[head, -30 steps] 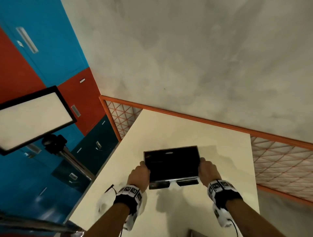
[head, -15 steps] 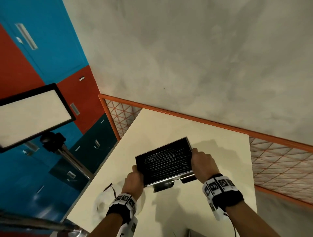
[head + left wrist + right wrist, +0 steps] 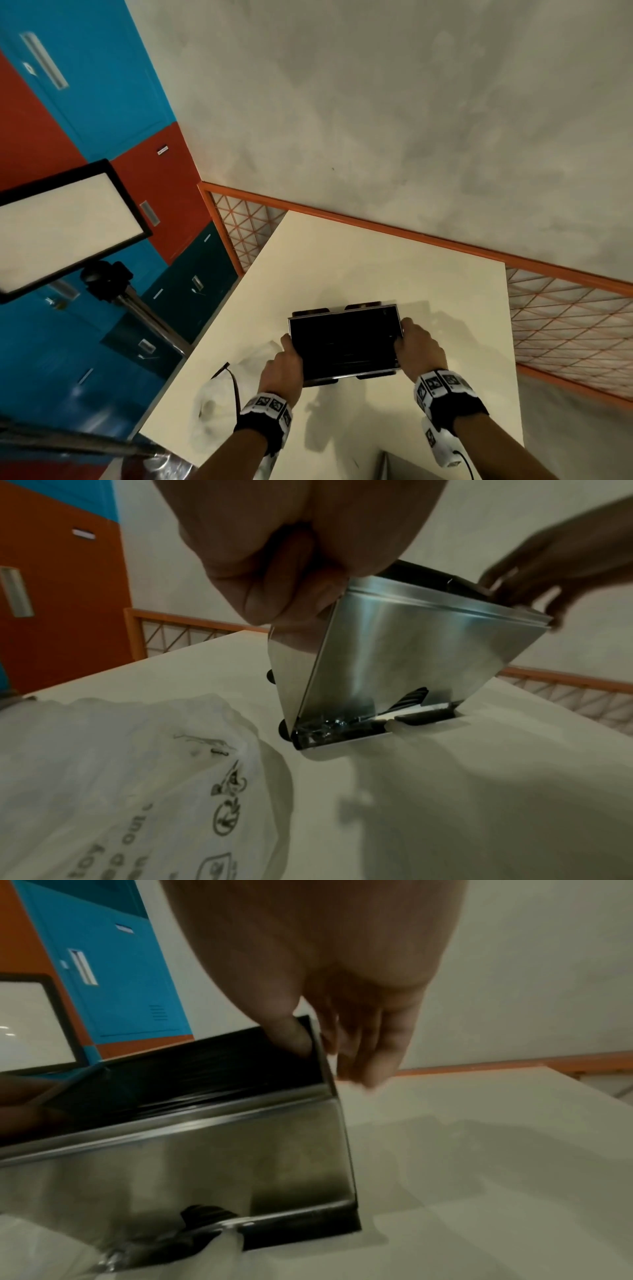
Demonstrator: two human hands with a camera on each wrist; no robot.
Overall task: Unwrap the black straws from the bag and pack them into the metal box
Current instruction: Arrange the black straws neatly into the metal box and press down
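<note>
A shiny metal box [image 3: 344,342] packed with black straws [image 3: 188,1074] is held between both hands over the cream table [image 3: 376,267]. My left hand [image 3: 287,359] grips its left end wall [image 3: 298,674], fingers curled around it. On the right end, my right hand [image 3: 411,342] pinches the wall, with the thumb [image 3: 291,1034] inside on the straws and the fingers outside. In the left wrist view the box [image 3: 411,647] is tilted, and its low edge is close to the table. A crumpled white plastic bag [image 3: 137,777] lies just left of the box, with a thin black strip [image 3: 234,380] on it.
The table's left edge runs close by the bag [image 3: 219,404]. Beyond that edge stand a light panel on a tripod [image 3: 65,226] and blue and red lockers [image 3: 51,102]. An orange mesh fence [image 3: 565,325] borders the table's far and right sides. A grey object [image 3: 411,469] shows at the bottom edge.
Half a second ago the box was turned and tipped, so the straws showed. It is now squared again and a little nearer to me. Both hands kept hold of its ends.
</note>
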